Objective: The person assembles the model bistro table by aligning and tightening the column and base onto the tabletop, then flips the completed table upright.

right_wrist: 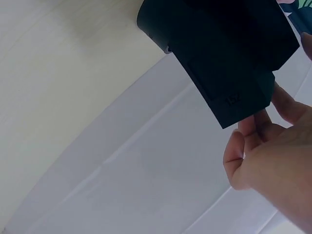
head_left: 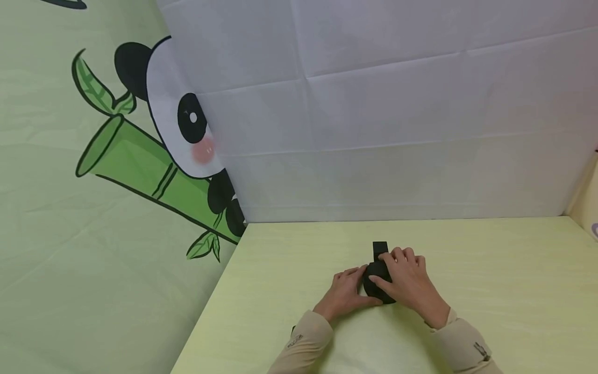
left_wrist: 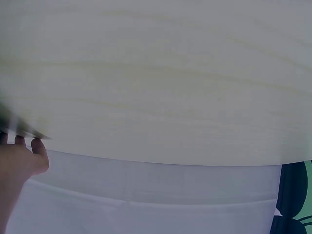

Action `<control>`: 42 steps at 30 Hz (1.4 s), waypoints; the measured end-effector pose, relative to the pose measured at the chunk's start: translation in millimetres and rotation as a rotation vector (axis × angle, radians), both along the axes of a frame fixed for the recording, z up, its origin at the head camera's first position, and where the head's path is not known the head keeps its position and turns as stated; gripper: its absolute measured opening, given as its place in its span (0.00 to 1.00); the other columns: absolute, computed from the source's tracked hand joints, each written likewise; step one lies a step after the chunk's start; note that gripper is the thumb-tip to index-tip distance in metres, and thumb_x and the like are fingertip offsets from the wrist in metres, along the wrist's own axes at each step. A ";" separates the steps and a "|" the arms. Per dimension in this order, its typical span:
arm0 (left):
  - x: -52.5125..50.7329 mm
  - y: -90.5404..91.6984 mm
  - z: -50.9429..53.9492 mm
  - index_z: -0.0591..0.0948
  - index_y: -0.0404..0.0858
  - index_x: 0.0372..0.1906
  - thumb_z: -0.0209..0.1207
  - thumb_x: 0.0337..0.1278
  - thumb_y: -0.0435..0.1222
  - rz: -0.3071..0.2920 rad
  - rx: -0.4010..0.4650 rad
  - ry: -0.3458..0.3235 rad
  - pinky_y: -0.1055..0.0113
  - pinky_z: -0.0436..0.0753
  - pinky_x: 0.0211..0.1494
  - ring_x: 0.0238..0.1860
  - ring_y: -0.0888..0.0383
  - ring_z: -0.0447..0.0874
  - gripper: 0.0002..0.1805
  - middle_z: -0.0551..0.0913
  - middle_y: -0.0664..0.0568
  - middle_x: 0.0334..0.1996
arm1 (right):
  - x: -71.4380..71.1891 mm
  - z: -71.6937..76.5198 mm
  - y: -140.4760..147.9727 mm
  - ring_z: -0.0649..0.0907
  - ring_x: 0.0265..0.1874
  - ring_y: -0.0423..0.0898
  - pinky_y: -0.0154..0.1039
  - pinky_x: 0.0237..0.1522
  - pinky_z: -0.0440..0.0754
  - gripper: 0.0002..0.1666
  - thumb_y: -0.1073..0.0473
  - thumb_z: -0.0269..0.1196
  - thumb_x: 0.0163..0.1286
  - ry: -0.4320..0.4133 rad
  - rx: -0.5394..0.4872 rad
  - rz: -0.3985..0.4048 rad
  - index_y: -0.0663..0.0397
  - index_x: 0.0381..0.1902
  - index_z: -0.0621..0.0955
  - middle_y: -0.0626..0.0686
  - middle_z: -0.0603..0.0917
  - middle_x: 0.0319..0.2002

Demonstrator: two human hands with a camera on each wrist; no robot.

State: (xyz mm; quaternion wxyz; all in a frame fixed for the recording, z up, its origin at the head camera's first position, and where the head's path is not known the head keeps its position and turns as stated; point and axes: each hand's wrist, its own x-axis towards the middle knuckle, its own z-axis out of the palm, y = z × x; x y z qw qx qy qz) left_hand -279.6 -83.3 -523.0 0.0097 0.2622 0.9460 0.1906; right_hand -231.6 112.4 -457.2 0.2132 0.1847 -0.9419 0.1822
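Note:
A black object with a round, thick body [head_left: 376, 278] and a flat rectangular part behind it sits on the table. My left hand [head_left: 347, 292] holds its near left side, thumb in front and fingers behind. Over its right side, my right hand [head_left: 411, 278] grips it, with the thumb across the round part and the fingers bent over the far edge. In the right wrist view the dark object [right_wrist: 229, 63] shows a boxy section with a small raised mark, and fingers are beside its end. Its exact kind is unclear.
The pale yellow table [head_left: 490, 291] has a back edge against a white cloth sheet [head_left: 397, 130]. To the left hangs a green cloth [head_left: 70, 259] printed with a panda and bamboo. Another pale panel [head_left: 586, 202] stands at the right edge.

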 end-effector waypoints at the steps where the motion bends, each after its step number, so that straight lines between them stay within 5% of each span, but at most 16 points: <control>1: -0.2 0.0 -0.3 0.65 0.43 0.80 0.67 0.56 0.67 0.002 0.000 0.001 0.56 0.67 0.71 0.72 0.55 0.70 0.53 0.77 0.53 0.69 | 0.0 0.0 0.5 0.73 0.46 0.62 0.59 0.44 0.69 0.27 0.47 0.75 0.65 0.000 0.000 0.004 0.61 0.51 0.84 0.59 0.77 0.43; 28: -2.0 -1.3 -1.4 0.66 0.44 0.79 0.67 0.55 0.67 0.010 0.019 0.006 0.55 0.65 0.72 0.72 0.55 0.69 0.53 0.78 0.52 0.68 | 11.1 -6.8 -9.1 0.73 0.47 0.62 0.61 0.46 0.69 0.29 0.40 0.74 0.64 0.049 0.015 -0.037 0.61 0.42 0.83 0.60 0.76 0.41; 42: -0.1 -0.8 -0.6 0.67 0.45 0.79 0.67 0.58 0.65 0.007 0.032 -0.010 0.52 0.65 0.72 0.73 0.54 0.67 0.50 0.77 0.55 0.69 | 12.1 -7.5 -10.6 0.72 0.46 0.61 0.61 0.45 0.68 0.29 0.42 0.74 0.64 0.036 -0.007 -0.011 0.60 0.49 0.84 0.59 0.76 0.41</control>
